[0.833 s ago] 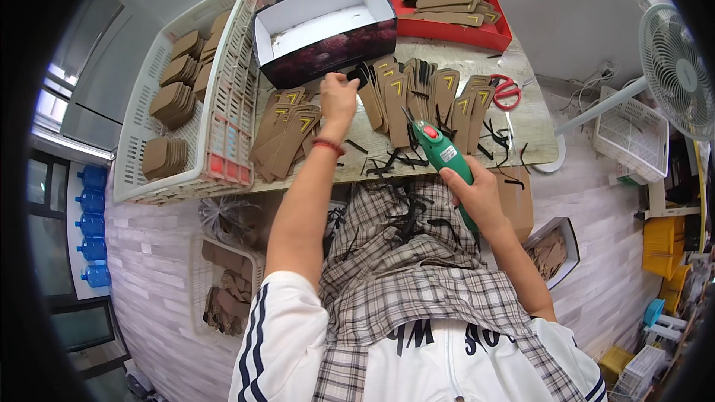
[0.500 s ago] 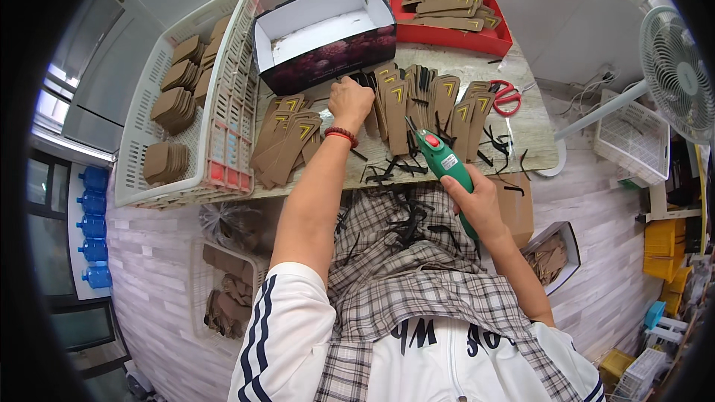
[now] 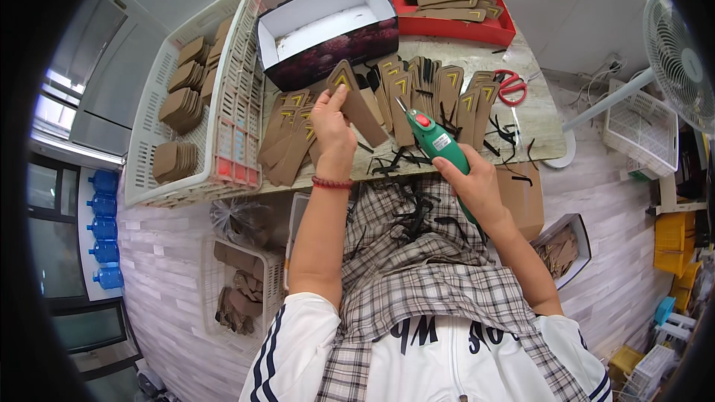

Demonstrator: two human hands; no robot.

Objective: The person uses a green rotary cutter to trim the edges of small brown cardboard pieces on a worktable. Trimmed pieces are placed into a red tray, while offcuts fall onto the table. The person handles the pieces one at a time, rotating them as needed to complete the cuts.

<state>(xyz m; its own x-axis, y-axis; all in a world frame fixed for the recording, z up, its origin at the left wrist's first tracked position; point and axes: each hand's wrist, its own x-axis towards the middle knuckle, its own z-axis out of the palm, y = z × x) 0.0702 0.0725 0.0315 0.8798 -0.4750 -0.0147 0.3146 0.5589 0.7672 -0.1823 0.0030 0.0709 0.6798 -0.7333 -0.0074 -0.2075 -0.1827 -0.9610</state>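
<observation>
The left hand (image 3: 333, 132) pinches one brown cardboard piece (image 3: 356, 100) above the table (image 3: 547, 123), the right hand (image 3: 477, 187) grips a green glue gun (image 3: 438, 141) – many pieces (image 3: 439, 93) lie unglued, so most work looks left.

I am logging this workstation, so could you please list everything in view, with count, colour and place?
Cardboard pieces: many, brown with yellow marks, spread across the table.
Table: one, pale stone top, centre.
Box: one, dark outside and white inside, open, at the table's rear.
Red tray: one, rear right, holding more brown pieces.
Scissors: one, red handles, table right.
Black strips: several, at the table's front edge.
White crate: one, left of the table, holding brown stacks.
Fan: one, white, far right.
Water bottles: several, blue, far left.
Left hand: holds one cardboard piece.
Right hand: grips a green glue gun.
</observation>
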